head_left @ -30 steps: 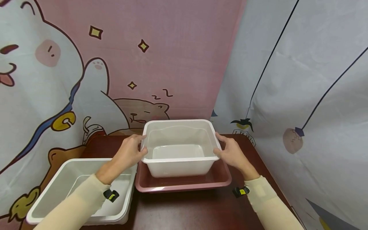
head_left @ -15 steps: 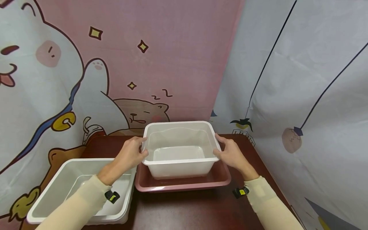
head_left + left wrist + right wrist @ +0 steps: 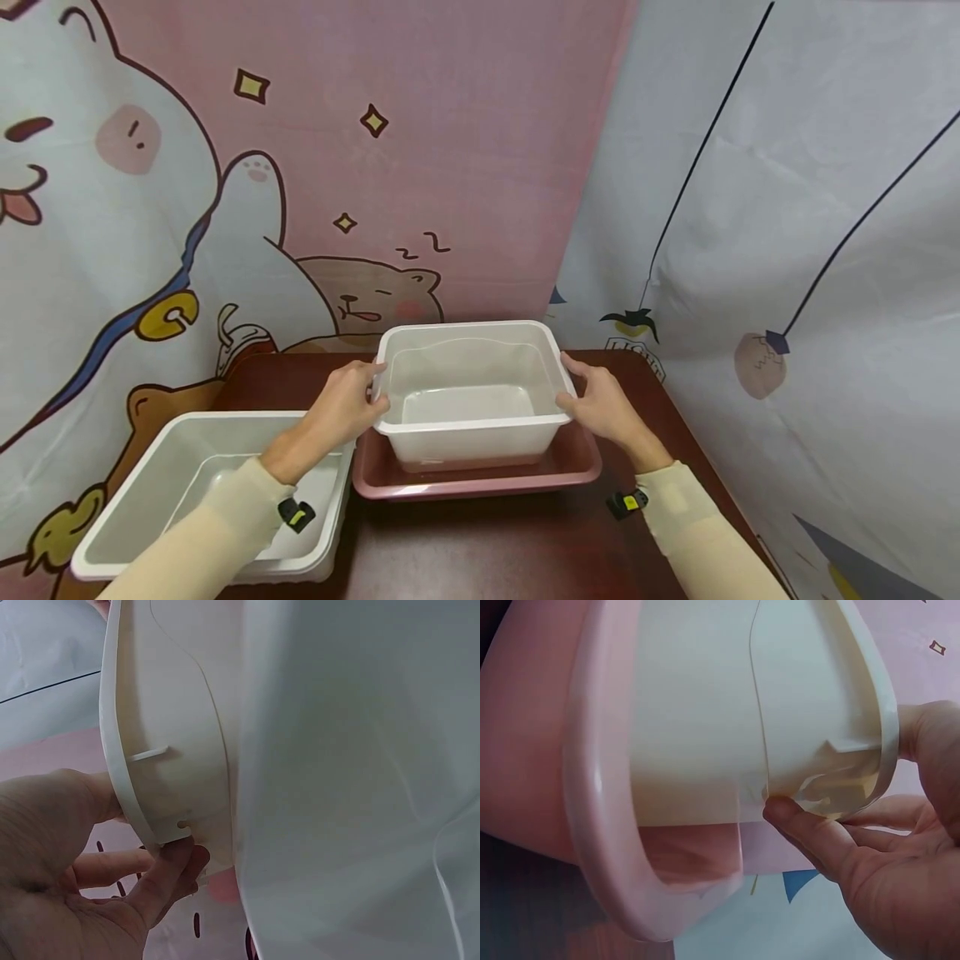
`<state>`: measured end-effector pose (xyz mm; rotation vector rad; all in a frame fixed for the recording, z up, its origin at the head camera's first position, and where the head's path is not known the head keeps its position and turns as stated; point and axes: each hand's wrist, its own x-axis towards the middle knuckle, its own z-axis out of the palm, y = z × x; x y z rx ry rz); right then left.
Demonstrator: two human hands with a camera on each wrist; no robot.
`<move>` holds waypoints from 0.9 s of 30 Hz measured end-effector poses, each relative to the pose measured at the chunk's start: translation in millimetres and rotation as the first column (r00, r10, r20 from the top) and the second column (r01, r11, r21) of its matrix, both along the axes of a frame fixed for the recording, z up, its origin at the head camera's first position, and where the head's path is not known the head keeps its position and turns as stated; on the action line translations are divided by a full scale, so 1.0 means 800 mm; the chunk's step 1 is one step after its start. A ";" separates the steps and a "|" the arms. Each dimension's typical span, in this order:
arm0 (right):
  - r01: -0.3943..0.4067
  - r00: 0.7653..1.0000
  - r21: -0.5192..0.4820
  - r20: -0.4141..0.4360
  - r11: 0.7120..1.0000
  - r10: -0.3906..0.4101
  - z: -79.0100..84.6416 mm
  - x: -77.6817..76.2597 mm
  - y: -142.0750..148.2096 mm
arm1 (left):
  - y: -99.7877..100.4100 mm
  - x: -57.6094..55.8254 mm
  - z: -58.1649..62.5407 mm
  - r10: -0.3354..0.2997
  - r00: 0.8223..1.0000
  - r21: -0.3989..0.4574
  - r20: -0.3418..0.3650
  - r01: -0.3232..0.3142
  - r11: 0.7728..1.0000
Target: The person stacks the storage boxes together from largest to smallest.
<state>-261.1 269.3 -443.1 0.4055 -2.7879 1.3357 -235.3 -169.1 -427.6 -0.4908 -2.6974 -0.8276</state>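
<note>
A white rectangular plastic basin (image 3: 468, 371) is held level between my two hands, its lower part inside a pink basin (image 3: 480, 486). My left hand (image 3: 347, 404) grips its left rim, thumb toward the near corner. At the opposite end, my right hand (image 3: 603, 404) grips the right rim. In the left wrist view, fingers curl under the lip of the white basin (image 3: 180, 742). The right wrist view has the white basin (image 3: 705, 712) partly within the pink basin's rim (image 3: 592, 780). Whether its bottom touches the pink basin is hidden.
Another white basin (image 3: 330, 533), seemingly stacked on one more, stands at the left, partly under my left forearm. All rest on a dark reddish-brown table (image 3: 480, 550). A printed curtain (image 3: 480, 125) hangs behind and along the right side.
Both hands have lowered the white basin slightly into the pink one. The left hand has shifted a little to the right; the other basins have stayed put.
</note>
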 end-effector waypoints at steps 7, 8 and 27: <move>0.010 1.000 0.010 -0.014 1.000 -0.010 -0.007 -0.002 0.002 | 0.001 -0.002 -0.004 -0.006 1.000 -0.004 0.010 0.006 1.000; 0.014 1.000 0.010 -0.017 1.000 -0.014 -0.009 -0.003 0.002 | 0.001 -0.002 -0.004 -0.006 1.000 -0.006 0.009 0.006 1.000; 0.018 1.000 -0.008 -0.019 1.000 -0.018 -0.026 -0.004 0.006 | 0.004 -0.003 -0.013 -0.012 1.000 0.002 0.024 0.011 1.000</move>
